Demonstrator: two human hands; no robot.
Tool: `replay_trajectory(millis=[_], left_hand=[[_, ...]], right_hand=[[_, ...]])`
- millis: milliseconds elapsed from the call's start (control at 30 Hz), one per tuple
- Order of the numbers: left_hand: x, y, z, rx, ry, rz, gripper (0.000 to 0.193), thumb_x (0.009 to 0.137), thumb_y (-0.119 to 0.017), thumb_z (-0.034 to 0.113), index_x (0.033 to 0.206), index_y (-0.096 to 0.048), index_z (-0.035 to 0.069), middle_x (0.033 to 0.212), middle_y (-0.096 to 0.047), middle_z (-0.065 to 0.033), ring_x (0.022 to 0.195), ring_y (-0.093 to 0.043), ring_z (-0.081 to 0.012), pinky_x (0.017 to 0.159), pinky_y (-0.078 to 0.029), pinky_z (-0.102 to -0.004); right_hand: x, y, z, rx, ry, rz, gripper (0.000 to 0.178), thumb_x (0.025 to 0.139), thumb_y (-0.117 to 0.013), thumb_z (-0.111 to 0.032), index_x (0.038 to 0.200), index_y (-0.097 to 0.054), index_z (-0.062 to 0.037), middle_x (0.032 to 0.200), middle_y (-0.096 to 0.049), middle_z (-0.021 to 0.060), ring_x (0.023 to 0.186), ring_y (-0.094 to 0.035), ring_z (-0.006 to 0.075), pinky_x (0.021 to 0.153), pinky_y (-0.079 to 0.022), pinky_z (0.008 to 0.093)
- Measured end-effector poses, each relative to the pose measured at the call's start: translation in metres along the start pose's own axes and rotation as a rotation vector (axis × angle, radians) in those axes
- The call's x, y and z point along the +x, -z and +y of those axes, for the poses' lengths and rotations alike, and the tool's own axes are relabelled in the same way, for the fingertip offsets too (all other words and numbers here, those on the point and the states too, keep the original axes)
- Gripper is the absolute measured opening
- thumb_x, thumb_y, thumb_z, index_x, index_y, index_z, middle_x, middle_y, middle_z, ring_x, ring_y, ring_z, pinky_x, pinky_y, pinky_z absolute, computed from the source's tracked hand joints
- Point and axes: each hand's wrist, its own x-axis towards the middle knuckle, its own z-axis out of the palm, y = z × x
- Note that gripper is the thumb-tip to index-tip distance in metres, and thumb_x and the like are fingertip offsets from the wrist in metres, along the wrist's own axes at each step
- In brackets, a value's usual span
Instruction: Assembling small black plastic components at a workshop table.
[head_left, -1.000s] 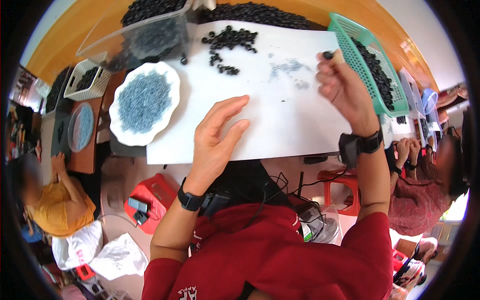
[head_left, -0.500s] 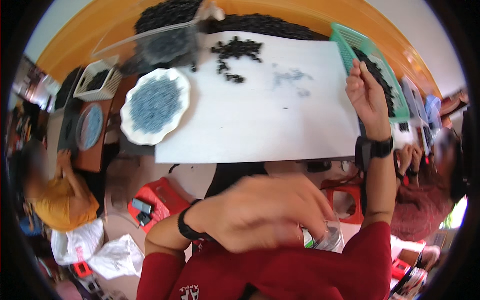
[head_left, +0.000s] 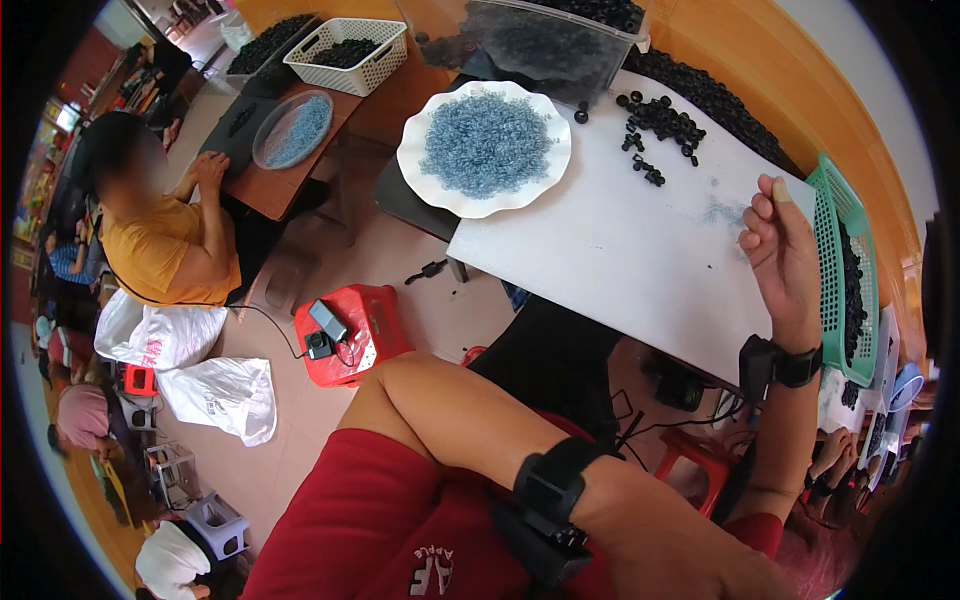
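My right hand [head_left: 780, 245] is raised over the right end of the white work board [head_left: 600, 250], close to the green basket [head_left: 828, 260]. Its fingers are curled, with thumb and forefinger pressed together; anything between them is too small to make out. My left forearm crosses my body, and my left hand [head_left: 700, 565] sits at the lower edge with its fingers out of sight. Small black round parts [head_left: 668, 122] lie in a loose cluster at the board's back. A scalloped white plate [head_left: 412, 165] holds many tiny blue-grey pieces [head_left: 487, 140].
A clear bin [head_left: 540, 45] of black parts stands behind the plate, with more black parts [head_left: 705, 95] heaped beside it. A red stool [head_left: 350, 370] carrying small devices stands left of my legs. At a brown table [head_left: 265, 190] on the left sits a person in yellow [head_left: 165, 250].
The view has swung left, bringing more of the left side in. My left hand has moved rightward across my body to the lower edge. The right hand stays raised near the green basket.
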Motion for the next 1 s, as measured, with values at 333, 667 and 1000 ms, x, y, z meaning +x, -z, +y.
replay_trajectory(millis=[333, 667, 1000], left_hand=[[-0.019, 0.024, 0.023, 0.199, -0.142, -0.087, 0.015, 0.092, -0.049, 0.007, 0.097, -0.059, -0.002, 0.088, -0.061, -0.0125, 0.077, -0.058, -0.0209, 0.069, -0.046, -0.0307], [-0.018, 0.013, 0.053, -0.369, 0.152, 0.092, 0.034, 0.094, -0.043, 0.027, 0.105, -0.062, 0.001, 0.086, -0.064, -0.0094, 0.081, -0.061, -0.0161, 0.072, -0.047, -0.0254], [-0.024, 0.041, 0.046, -0.357, 0.296, -0.162, 0.029, 0.097, -0.043, 0.02, 0.107, -0.063, 0.002, 0.091, -0.066, -0.0078, 0.077, -0.06, -0.0131, 0.069, -0.047, -0.0242]], right_hand=[[0.067, -0.025, -0.001, -0.289, 0.008, -0.077, 0.031, 0.097, -0.056, -0.03, 0.109, -0.063, -0.0023, 0.082, -0.058, -0.0043, 0.066, -0.05, 0.0025, 0.063, -0.047, 0.0205], [0.124, -0.071, 0.07, -1.363, 0.643, -0.481, 0.028, 0.089, -0.053, -0.002, 0.116, -0.062, -0.0014, 0.109, -0.062, 0.0187, 0.093, -0.061, 0.0361, 0.083, -0.05, 0.0375], [0.125, -0.093, 0.079, -1.712, 0.668, -0.294, 0.017, 0.085, -0.062, -0.011, 0.1, -0.064, -0.0036, 0.095, -0.063, 0.0142, 0.089, -0.063, 0.0316, 0.072, -0.051, 0.0405]])
